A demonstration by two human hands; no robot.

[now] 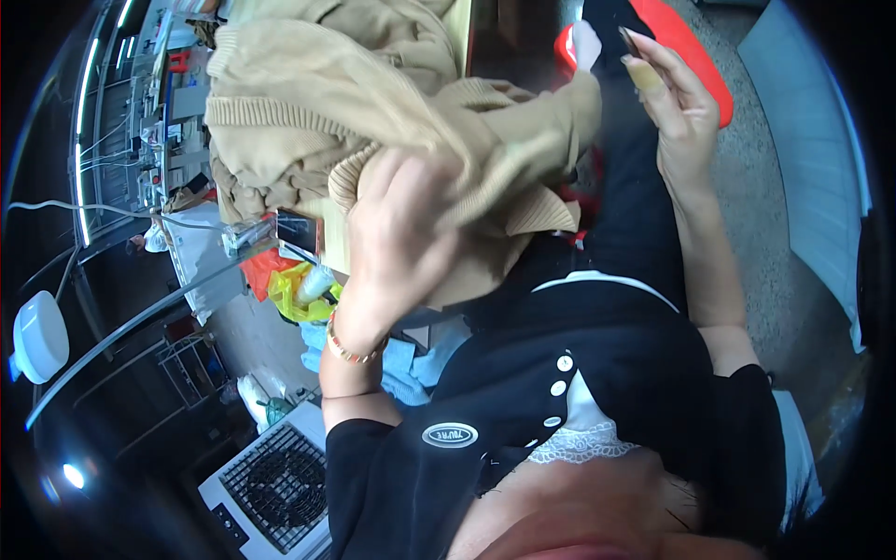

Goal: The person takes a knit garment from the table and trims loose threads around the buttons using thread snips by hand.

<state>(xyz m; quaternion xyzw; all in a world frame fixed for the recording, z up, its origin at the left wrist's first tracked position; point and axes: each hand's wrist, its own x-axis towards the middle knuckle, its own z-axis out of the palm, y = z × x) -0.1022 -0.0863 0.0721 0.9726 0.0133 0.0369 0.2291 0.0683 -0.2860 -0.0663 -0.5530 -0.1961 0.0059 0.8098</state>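
**Op:** Black top with white buttons (560, 373) is filling the bottom of my feed, closest thing to the lens. Wearer is looking straight down over it.

**Lead:** Hands?

**Op:** Left hand (397, 233) is gripping the tan knit sweater (308, 93), fingers curled shut into a fold near the ribbed hem. Beaded bracelet (350, 350) is showing on that wrist. Right hand (677, 107) is pinching a small flat object (639, 70) between thumb and fingers. It's blurred, so I'm not calling what it is.

**Lead:** Where's the sweater sitting?

**Op:** Bunched and lifted in front of the chest, filling the upper centre of the frame. One corner is reaching toward the right hand, but I can't tell whether they're touching.

**Lead:** Progress?

**Op:** I'm judging it early to mid handling. Garment is crumpled, not folded, not laid flat. Whatever's being done to it, most looks left.

**Lead:** Surroundings?

**Op:** No clear work surface under the hands. Speckled grey floor (756, 215) is showing right, with something red (695, 56) lying on it. Left side: white fan heater with a black grille (271, 485) low down, yellow and orange bags (289, 285), a cluttered bench (168, 103) with cables and strip lights (84, 131). Crowded workshop.
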